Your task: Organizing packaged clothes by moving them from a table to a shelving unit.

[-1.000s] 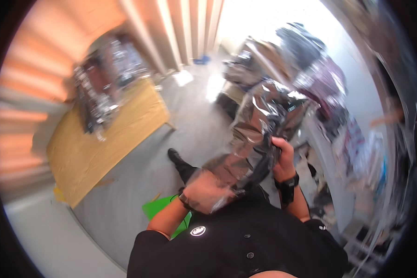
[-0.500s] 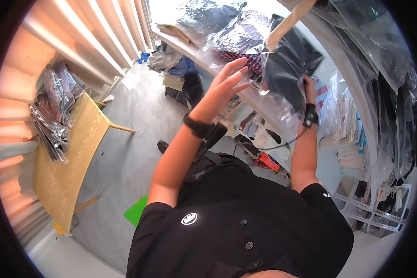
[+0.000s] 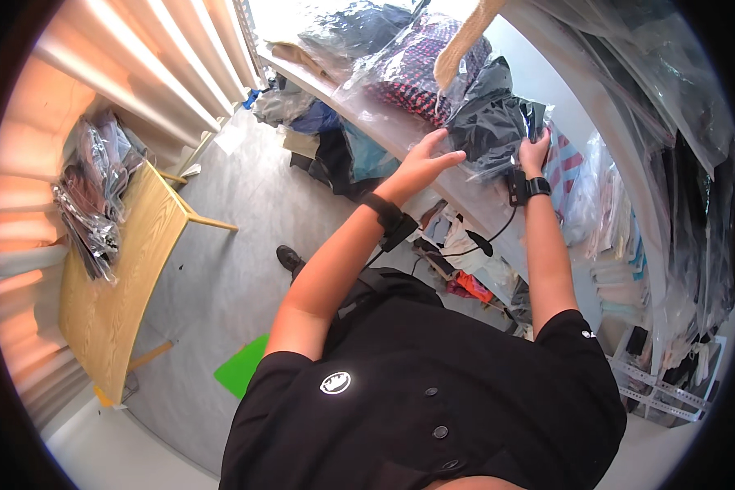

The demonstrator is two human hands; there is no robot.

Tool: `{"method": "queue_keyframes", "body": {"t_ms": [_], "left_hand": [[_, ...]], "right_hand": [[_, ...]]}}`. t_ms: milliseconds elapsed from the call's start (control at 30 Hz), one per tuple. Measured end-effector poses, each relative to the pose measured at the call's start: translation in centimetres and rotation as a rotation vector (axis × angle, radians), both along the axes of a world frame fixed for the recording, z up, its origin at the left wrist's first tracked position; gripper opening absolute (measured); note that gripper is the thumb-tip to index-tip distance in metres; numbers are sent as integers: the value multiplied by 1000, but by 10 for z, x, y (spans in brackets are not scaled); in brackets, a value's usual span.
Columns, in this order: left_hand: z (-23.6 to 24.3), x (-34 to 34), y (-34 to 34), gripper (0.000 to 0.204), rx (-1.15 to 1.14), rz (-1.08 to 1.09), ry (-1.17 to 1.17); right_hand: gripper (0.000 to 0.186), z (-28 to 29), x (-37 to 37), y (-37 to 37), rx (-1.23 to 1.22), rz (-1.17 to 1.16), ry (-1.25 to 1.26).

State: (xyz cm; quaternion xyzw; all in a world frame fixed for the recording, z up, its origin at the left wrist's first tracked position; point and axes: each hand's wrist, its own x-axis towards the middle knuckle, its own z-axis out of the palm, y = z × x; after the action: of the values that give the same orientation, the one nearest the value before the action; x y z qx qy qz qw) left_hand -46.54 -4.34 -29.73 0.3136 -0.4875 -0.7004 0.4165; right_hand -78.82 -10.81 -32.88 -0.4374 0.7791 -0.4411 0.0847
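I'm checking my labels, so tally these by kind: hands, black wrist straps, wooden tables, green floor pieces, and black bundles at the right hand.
Left hand and right hand: 2
Black wrist straps: 2
Wooden table: 1
Green floor piece: 1
Black bundle: 1
Total: 7

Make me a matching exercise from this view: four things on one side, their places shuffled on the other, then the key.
Things
1. Left hand
2. Right hand
3. Bagged black garment
4. Wooden table

Places
A. At the black garment's right end
B. On the left of the view, with plastic-wrapped clothes on it
C. Near the black garment's lower left side, thumb spread
D. Beside the bagged dotted garment

Pairs: 1-C, 2-A, 3-D, 4-B
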Motion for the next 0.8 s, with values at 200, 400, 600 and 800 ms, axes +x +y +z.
{"method": "queue_keyframes", "body": {"t_ms": [200, 400, 600, 800], "left_hand": [[-21, -3, -12, 74, -94, 109, -67], [-6, 47, 5, 70, -111, 91, -82], [-51, 217, 47, 49, 275, 184, 214], [-131, 456, 147, 17, 540, 1073, 730]], "right_hand": [[82, 49, 30, 10, 420, 354, 464], [60, 53, 91, -5, 348, 469, 435], [55, -12, 125, 15, 687, 263, 711], [42, -2, 149, 42, 163, 197, 688]]}}
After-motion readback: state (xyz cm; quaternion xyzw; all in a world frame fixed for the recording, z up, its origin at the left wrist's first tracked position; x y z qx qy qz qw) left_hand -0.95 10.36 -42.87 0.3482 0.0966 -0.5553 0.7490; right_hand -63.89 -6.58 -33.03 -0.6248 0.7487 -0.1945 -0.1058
